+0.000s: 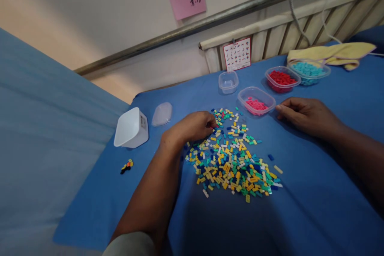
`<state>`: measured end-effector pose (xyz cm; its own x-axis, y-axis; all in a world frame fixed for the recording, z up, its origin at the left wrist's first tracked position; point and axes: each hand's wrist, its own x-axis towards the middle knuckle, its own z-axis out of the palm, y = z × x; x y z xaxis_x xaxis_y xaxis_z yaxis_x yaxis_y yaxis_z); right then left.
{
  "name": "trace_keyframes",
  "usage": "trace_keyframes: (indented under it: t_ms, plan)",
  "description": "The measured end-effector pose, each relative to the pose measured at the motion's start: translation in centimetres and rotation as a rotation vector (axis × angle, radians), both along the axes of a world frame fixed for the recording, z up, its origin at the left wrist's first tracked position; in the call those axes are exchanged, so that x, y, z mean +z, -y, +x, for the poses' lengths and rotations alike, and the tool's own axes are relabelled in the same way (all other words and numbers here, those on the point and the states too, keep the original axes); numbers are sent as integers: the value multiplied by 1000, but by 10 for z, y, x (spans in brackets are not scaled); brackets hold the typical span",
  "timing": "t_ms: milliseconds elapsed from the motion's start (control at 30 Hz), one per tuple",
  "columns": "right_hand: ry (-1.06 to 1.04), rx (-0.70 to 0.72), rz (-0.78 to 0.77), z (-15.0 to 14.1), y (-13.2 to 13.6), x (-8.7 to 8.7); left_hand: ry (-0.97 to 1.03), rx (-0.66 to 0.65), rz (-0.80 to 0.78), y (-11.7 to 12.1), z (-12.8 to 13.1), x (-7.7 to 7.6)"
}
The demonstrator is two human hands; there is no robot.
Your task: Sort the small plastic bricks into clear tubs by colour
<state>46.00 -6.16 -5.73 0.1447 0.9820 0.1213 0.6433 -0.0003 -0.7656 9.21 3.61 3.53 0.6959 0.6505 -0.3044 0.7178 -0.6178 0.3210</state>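
A spread-out pile of small building bricks (237, 164) in yellow, green, blue and white lies on the blue cloth. At the pile's upper left edge is my left hand (198, 126), its fingers curled down among the bricks. Reddish bits show by those fingertips, but what they pinch is too small to make out. My right hand (306, 116) rests on the cloth with thumb and fingers together, close beside the rim of a clear tub holding pink bricks (256, 105). Whether it touches the rim or holds anything is hidden.
Behind stand a small clear tub (228, 83), a tub of red bricks (282, 79) and a tub of light-blue bricks (308, 71) beside a yellow cloth (333, 54). Leftward are a white box (131, 129), a clear lid (162, 114) and a small brick cluster (127, 167).
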Motion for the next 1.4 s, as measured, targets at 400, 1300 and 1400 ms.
trace_keyframes:
  t_ms: [400, 1300, 1400]
  plan:
    - [12, -5, -20, -1, -1, 3, 198, 120, -162, -9, -14, 8]
    - [-45, 71, 83, -1, -10, -4, 701, 94, -70, -17, 109, 3]
    - [-39, 77, 98, 0, -12, -6, 599, 95, -68, -13, 99, 3]
